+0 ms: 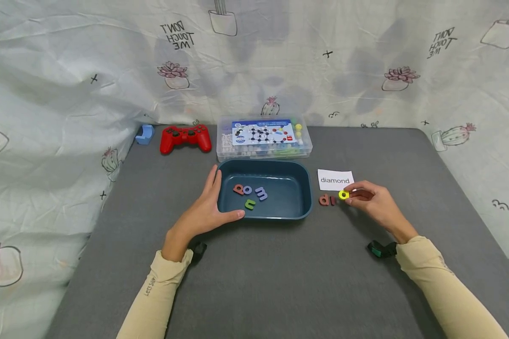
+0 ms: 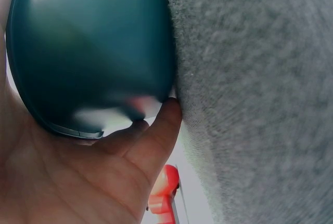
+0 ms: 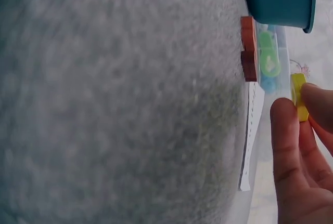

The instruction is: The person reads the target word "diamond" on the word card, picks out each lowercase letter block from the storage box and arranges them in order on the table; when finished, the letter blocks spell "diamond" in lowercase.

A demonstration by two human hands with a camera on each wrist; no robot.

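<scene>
My right hand [image 1: 375,202] pinches a yellow letter piece [image 1: 343,195] with a round hole between thumb and fingertips. In the right wrist view that yellow piece [image 3: 299,96] shows edge-on, raised off the grey surface. Just left of it lie a reddish-brown letter d [image 1: 324,200] and a dark red letter i [image 1: 332,200]. Behind them is a white card [image 1: 335,180] printed "diamond". My left hand [image 1: 205,207] grips the left end of a dark blue tray [image 1: 307,193], thumb on the front rim, fingers along the side. Against the tray's wall [image 2: 93,52], the left wrist view shows those fingers.
Inside the tray lie a reddish letter [image 1: 238,189], a lilac o [image 1: 248,189], a lilac m [image 1: 261,193] and a green n [image 1: 250,204]. A clear plastic case [image 1: 263,136] of small parts stands behind it. Further left are a red game controller [image 1: 185,138] and a light-blue object [image 1: 144,134].
</scene>
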